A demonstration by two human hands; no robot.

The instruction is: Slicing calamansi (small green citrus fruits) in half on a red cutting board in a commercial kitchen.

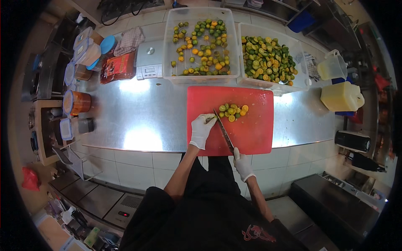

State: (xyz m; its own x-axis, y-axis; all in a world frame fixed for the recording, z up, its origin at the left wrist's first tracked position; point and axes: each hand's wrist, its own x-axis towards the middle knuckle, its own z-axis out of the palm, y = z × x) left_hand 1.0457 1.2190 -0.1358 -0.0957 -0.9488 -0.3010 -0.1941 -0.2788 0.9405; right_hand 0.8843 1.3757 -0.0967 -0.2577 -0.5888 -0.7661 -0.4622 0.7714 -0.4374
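Observation:
A red cutting board (251, 138) lies on the steel table before me. My left hand (202, 128), in a white glove, pinches a small green citrus fruit (215, 116) near the board's left side. Gloved too, my right hand (243, 165) grips the handle of a long kitchen knife (225, 134), whose blade slants up to the left, close beside that fruit. Several cut citrus pieces (231, 118), green and orange, are gathered right of the blade. Behind the board, one clear plastic bin (201, 77) holds whole citrus fruits, and another bin (267, 84) is heaped with halved ones.
On the steel table (106, 125), a digital scale (149, 59) and a red package (119, 68) stand left of the bins. Lidded tubs (80, 103) line the left end. A yellow jug (339, 96) and a clear pitcher (333, 66) stand at the right.

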